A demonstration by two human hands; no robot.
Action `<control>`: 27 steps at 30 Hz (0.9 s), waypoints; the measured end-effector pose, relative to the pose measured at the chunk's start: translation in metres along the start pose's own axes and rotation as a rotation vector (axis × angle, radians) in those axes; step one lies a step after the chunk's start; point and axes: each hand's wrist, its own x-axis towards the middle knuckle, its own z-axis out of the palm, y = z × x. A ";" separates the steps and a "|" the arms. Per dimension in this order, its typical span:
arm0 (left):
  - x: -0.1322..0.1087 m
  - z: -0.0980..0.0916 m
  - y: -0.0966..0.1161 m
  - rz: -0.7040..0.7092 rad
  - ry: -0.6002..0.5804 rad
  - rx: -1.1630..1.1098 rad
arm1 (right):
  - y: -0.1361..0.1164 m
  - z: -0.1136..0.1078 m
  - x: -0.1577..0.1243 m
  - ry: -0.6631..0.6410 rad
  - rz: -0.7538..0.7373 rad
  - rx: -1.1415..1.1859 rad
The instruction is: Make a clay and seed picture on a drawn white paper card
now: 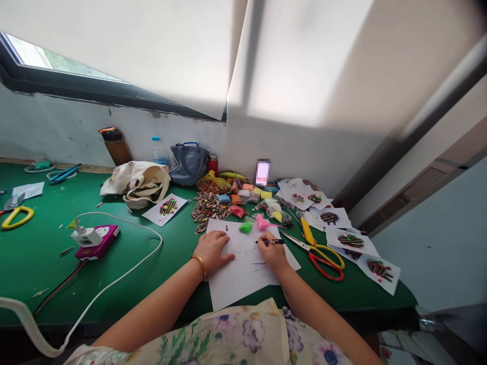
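Observation:
A white sheet of paper (236, 284) with faint pen lines lies on the green table in front of me. My left hand (213, 253), a gold bangle at its wrist, rests flat on the sheet's left side with fingers spread. In my right hand (273, 253) is a black pen (277, 242), its tip at the drawn lines near the middle of the paper. Just beyond the sheet's upper edge sit a green clay packet (245, 226) and a pink clay packet (262, 222). A heap of striped sunflower seeds (207, 208) lies at the upper left.
Large scissors (319, 253) with red and yellow handles lie right of the paper, near a yellow utility knife (307, 231). Seed-decorated cards (352, 241) line the right edge. To the left are a purple power strip (99, 242), a white cable (133, 268) and a cloth bag (139, 180).

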 end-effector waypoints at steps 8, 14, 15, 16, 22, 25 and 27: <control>-0.001 0.001 -0.001 0.007 0.007 0.008 | -0.002 -0.003 -0.001 0.014 -0.027 0.028; -0.001 0.001 0.000 0.017 0.023 0.011 | -0.021 -0.007 -0.016 0.009 -0.216 0.126; -0.001 0.001 0.000 0.017 0.022 0.009 | -0.024 -0.006 -0.019 -0.016 -0.236 0.159; -0.001 0.001 0.001 0.017 0.020 0.008 | -0.027 -0.005 -0.022 -0.052 -0.241 0.184; -0.001 -0.001 0.002 0.004 0.008 0.021 | -0.030 0.000 -0.023 -0.168 -0.128 0.189; -0.001 -0.001 0.002 0.013 0.016 0.028 | -0.028 0.001 -0.022 -0.184 -0.133 0.161; -0.001 0.000 0.002 0.019 0.019 0.029 | -0.028 0.001 -0.022 -0.193 -0.145 0.146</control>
